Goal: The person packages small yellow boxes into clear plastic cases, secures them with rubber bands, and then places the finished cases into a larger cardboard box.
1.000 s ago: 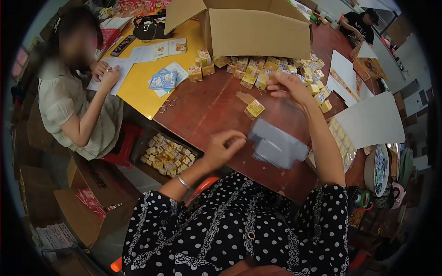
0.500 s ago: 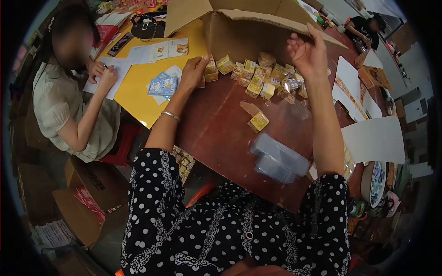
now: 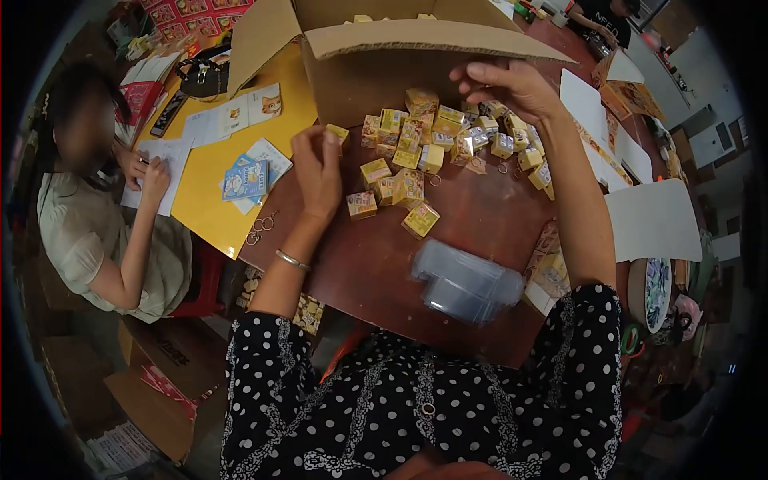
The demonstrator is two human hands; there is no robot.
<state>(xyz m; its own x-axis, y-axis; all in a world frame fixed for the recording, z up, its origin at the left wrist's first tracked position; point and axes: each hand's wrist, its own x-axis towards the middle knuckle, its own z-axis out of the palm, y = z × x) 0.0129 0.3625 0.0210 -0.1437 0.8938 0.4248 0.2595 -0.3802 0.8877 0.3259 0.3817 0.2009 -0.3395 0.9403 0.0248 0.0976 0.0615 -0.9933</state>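
My left hand (image 3: 318, 176) is over the table left of the pile, fingers loosely bent and apart, a small yellow box (image 3: 338, 134) just beyond its fingertips. Raised beside the flap of a big cardboard carton (image 3: 384, 80), my right hand (image 3: 516, 86) has half-curled fingers with nothing between them. Between the hands spreads a heap of small yellow printed boxes (image 3: 410, 134), some with metal key rings. One yellow box (image 3: 420, 220) lies nearest me. Closer to my body is a stack of clear plastic sleeves (image 3: 468, 280).
At the left, a person (image 3: 104, 232) writes on paper (image 3: 164, 172) at a yellow tabletop (image 3: 204, 204). Blue cards (image 3: 246, 180) and loose key rings (image 3: 262, 226) lie there. White card sheets (image 3: 652, 224) are at the right. Another person (image 3: 604, 24) sits far right.
The view has shifted. My left hand has drawn back from the boxes it was at. More yellow boxes now lie spread toward me; my right hand stays raised by the carton, its fingers lower.
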